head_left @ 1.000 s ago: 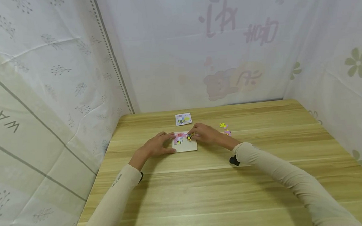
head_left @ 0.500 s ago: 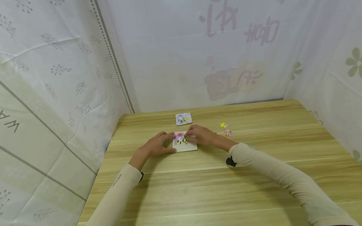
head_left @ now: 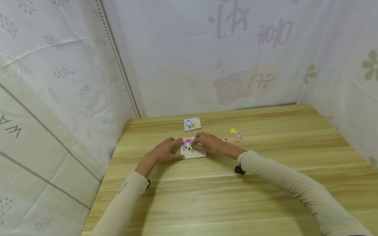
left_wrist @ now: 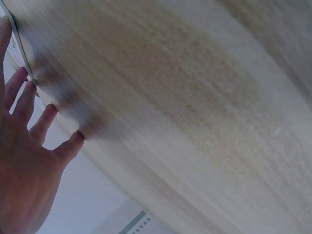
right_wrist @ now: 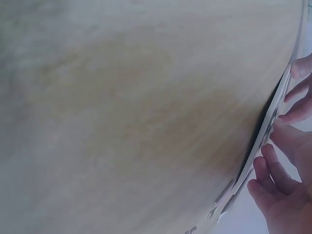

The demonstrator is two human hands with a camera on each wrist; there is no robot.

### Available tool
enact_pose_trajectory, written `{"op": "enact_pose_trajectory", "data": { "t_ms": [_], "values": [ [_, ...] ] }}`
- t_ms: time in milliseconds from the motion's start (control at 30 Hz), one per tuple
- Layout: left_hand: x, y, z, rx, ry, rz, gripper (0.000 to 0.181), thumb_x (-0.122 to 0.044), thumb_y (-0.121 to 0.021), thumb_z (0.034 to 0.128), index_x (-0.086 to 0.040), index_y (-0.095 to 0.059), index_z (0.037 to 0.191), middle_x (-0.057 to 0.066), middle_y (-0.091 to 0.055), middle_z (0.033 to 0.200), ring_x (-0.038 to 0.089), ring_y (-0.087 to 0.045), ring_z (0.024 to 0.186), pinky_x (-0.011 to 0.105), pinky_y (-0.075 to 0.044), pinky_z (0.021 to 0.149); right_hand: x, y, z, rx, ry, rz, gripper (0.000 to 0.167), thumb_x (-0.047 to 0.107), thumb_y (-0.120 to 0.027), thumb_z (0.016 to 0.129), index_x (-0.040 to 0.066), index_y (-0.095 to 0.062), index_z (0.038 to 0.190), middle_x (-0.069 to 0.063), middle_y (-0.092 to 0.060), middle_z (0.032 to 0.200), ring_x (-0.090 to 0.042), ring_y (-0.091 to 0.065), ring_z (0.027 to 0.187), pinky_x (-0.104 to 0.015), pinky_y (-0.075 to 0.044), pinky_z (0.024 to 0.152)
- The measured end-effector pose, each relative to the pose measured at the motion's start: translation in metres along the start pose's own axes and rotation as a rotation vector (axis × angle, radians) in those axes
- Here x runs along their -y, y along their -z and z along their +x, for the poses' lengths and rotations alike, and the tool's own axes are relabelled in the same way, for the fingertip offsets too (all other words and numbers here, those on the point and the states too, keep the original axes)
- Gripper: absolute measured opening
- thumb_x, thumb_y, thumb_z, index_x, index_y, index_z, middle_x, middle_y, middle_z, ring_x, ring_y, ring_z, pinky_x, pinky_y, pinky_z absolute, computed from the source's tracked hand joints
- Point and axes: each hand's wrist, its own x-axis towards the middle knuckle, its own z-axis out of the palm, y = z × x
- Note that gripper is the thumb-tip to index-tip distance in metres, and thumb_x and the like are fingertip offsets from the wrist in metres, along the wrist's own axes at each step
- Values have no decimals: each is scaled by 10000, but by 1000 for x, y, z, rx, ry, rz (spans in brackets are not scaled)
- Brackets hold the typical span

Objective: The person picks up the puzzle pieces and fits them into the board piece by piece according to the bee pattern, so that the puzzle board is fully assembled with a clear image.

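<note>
A small white puzzle board (head_left: 195, 154) lies on the wooden table, with joined bee-picture pieces in its upper left part. Along the board's left edge rests my left hand (head_left: 163, 151), thumb at the lower corner and fingers spread toward the upper one. In the left wrist view, that hand (left_wrist: 29, 151) shows straight, parted fingers at the edge. My right hand (head_left: 210, 144) reaches over the board from the right and pinches a yellow-and-black puzzle piece (head_left: 191, 149) against the others; its fingers partly cover it. The right wrist view shows the board (right_wrist: 265, 131) nearly edge-on beside the right hand (right_wrist: 287, 200).
A printed bee picture card (head_left: 192, 124) lies behind the board. Loose puzzle pieces lie to the right: a yellow one (head_left: 233, 130), a pink-and-yellow one (head_left: 238, 139) and a small one (head_left: 225, 140) beside the right wrist. Patterned curtains (head_left: 180, 62) surround the table.
My right hand has moved left and slightly toward me over the board, bringing the yellow-and-black puzzle piece against the joined ones. The left hand has stayed in place.
</note>
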Motion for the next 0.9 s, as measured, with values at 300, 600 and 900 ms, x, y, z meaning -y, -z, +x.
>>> {"op": "enact_pose_trajectory", "data": {
  "t_ms": [300, 600, 900],
  "values": [
    [-1, 1, 1, 4, -5, 5, 784, -562, -727, 933, -174, -483, 1569, 49, -425, 1618, 312, -427, 1430, 570, -388, 1143, 0, -1, 1, -3, 5, -23, 249, 158, -696, 1015, 57, -760, 1234, -120, -690, 1215, -250, -627, 1139, -388, -538, 983],
    [-3, 1, 0, 9, -5, 2, 782, -548, -727, 938, -167, -475, 1574, 67, -435, 1606, 313, -434, 1421, 572, -395, 1136, 0, -2, 1, 12, -1, -44, 245, 167, -691, 1021, 73, -762, 1235, -110, -674, 1225, -243, -619, 1133, -380, -544, 967],
    [-4, 3, 0, 10, -4, 0, 778, -549, -721, 943, -147, -483, 1566, 86, -431, 1609, 333, -432, 1424, 592, -400, 1125, 0, -3, 2, 9, -16, -55, 247, 173, -694, 1020, 78, -766, 1235, -110, -670, 1219, -244, -618, 1113, -370, -554, 943]
  ]
}}
